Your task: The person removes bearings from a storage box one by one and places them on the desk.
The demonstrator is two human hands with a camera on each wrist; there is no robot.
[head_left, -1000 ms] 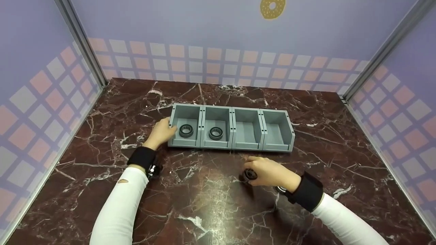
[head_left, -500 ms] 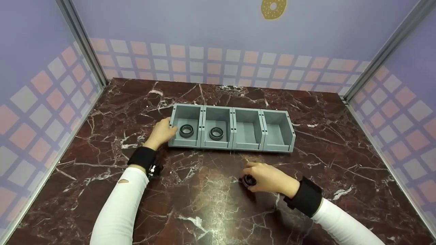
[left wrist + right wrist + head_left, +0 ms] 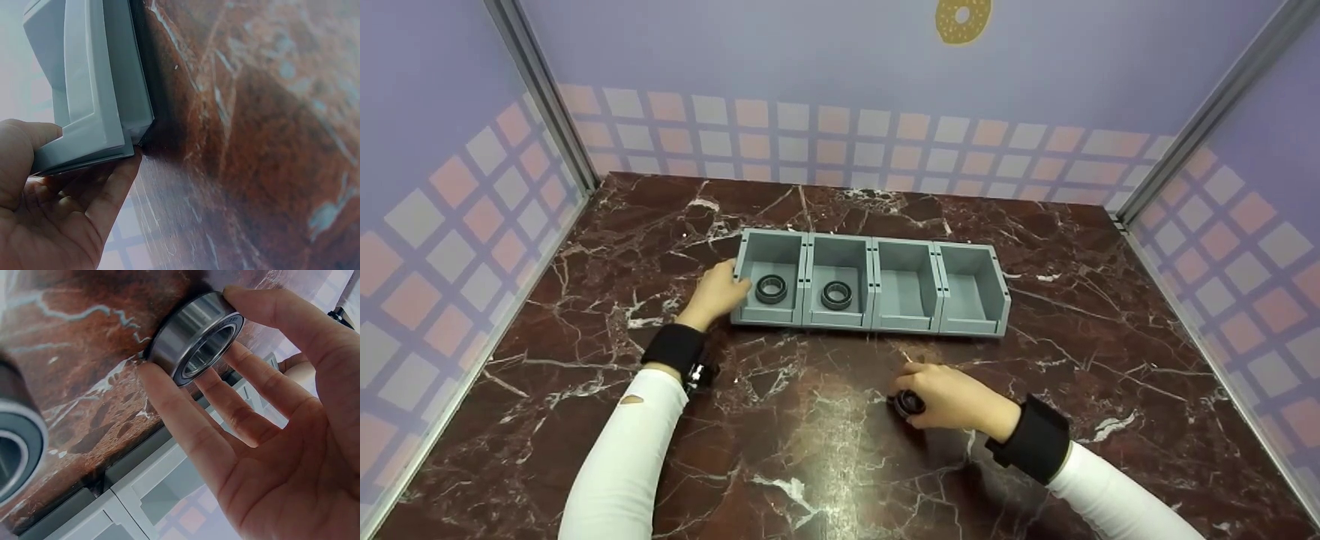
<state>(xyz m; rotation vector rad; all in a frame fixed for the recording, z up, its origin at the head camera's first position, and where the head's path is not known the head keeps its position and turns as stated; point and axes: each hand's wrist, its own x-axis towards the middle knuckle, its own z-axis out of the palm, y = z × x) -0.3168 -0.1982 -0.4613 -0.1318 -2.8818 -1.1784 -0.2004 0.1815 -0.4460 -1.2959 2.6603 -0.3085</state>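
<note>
My left hand (image 3: 714,294) grips the left side wall of a grey-green storage bin (image 3: 735,315), the leftmost of several joined in a row. In the left wrist view the thumb lies over the wall of the bin (image 3: 107,132) and the fingers are under its outer side. In front of the row, my right hand (image 3: 952,397) pinches a ball bearing (image 3: 910,403) between thumb and finger, low at the tabletop. The right wrist view shows the bearing's (image 3: 185,332) shiny steel outer ring. The two left bins each contain a bearing (image 3: 771,289), lying flat.
The third bin (image 3: 901,292) and fourth bin (image 3: 969,292) show bare floors. Another bearing (image 3: 19,444) stands at the left edge of the right wrist view; the head view does not show it. Patterned walls (image 3: 840,135) enclose the dark red marble table (image 3: 780,450).
My right hand has moved slightly toward me with the bearing, mostly in the first half second. My left hand and the bins stay where they were.
</note>
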